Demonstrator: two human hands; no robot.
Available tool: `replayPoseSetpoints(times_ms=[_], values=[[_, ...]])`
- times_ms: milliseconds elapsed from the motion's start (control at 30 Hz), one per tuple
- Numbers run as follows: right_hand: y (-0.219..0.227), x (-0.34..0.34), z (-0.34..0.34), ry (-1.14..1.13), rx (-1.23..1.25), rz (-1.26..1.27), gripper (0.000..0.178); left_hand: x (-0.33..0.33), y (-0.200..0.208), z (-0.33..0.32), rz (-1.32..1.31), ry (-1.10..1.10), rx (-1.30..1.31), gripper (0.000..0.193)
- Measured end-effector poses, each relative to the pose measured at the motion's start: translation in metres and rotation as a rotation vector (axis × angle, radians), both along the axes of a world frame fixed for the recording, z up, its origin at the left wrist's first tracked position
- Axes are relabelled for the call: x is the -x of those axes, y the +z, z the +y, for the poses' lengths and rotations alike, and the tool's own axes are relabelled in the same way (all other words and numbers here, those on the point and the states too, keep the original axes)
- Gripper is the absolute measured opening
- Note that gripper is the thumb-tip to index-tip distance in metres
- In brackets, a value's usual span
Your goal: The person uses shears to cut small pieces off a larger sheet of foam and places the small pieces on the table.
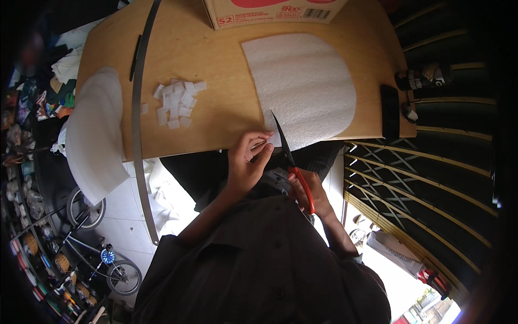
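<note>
A large white foam sheet (305, 81) with a rounded right side lies on the table in front of me. My left hand (248, 162) pinches its near left corner between thumb and fingers. My right hand (313, 191) grips a pair of scissors (301, 186) by the red handles. Their dark blades point away from me and lie at the sheet's near left part, just right of my left fingertips. Whether the blades are parted is hard to make out. Left of my hands lies a loose pile of small white foam squares (175, 102).
A long metal ruler (141, 81) crosses the table's left side, overhanging the near edge. Beside it are a black pen (135, 58) and a second foam sheet (97, 124), hanging off the table. A cardboard box (270, 16) stands at the back. A black phone (390, 110) lies at right.
</note>
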State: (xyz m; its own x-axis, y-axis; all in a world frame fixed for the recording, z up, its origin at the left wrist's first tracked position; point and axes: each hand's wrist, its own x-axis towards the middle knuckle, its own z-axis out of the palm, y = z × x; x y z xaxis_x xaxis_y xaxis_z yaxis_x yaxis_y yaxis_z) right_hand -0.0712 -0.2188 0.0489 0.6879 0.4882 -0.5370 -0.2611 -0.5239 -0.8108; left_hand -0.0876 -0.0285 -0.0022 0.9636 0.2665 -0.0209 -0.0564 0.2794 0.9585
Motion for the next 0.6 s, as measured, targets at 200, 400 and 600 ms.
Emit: replayPoseSetpoints(times_ms=[200,400,600], values=[[-0.006,0.005,-0.007,-0.023,-0.062,0.081,0.067,-0.003,0.0,0.009,-0.014,-0.015,0.032,0.024],[-0.015,0.015,-0.039,0.204,-0.09,0.054,0.067,-0.02,-0.007,0.023,0.019,0.009,-0.042,0.028],[-0.007,0.016,-0.067,0.266,-0.102,0.077,0.065,-0.041,0.007,0.044,0.005,-0.035,-0.146,0.042]])
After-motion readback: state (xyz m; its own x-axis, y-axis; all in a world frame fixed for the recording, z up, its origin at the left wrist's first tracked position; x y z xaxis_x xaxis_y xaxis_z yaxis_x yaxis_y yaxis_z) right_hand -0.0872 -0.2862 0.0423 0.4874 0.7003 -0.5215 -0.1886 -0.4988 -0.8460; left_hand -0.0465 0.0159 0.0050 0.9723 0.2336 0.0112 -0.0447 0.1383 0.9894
